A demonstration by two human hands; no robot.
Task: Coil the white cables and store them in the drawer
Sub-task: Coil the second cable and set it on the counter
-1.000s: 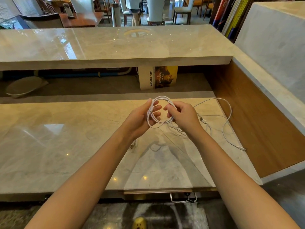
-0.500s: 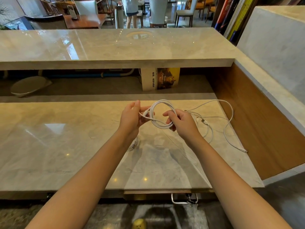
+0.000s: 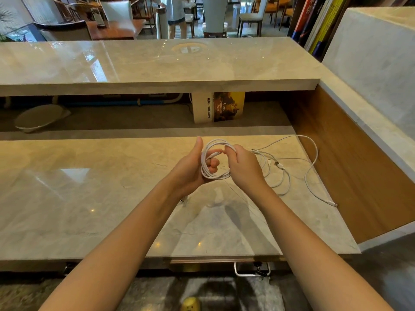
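Note:
A coiled white cable [image 3: 213,173] hangs in the air above the marble desk [image 3: 89,198]. My left hand [image 3: 190,169] grips the coil's left side, fingers curled through the loop and thumb raised. My right hand [image 3: 243,167] pinches the cable's top part near its connector end. More loose white cable [image 3: 312,167] lies tangled on the desk to the right, one plug [image 3: 332,204] near the wooden side panel. The drawer front [image 3: 224,261] with its metal handle [image 3: 251,271] sits below the desk's near edge, closed as far as I can see.
A raised marble counter [image 3: 157,63] runs across the back. A book [image 3: 219,106] stands under it, and a round grey object [image 3: 38,117] lies on the lower shelf at left. The wooden panel [image 3: 359,167] walls off the right side. Chairs and a person stand beyond.
My left hand has shifted from pinching the cable end to gripping the coil with fingers through it. My right hand has moved to the coil's top, pinching near the connector.

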